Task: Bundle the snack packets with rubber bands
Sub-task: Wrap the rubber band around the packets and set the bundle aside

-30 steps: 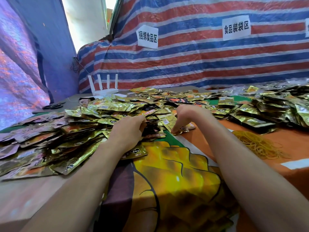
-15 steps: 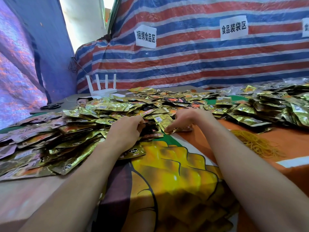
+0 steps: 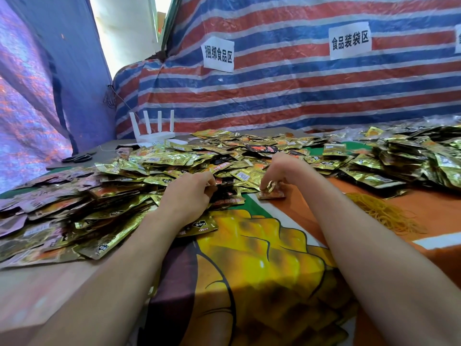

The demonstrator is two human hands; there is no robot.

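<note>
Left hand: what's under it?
The left hand lies on loose snack packets; a gold packet sticks out beneath the wrist, dark packets just ahead. What the palm covers or grips is hidden.

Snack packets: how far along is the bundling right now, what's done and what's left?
Done: nothing clearly banded; the far-right heap may be bundles, but I cannot tell. In hand: left hand grips a few dark packets; right hand pinches a gold packet. Left: the wide spread of loose packets, and the rubber bands lie untouched.
</note>
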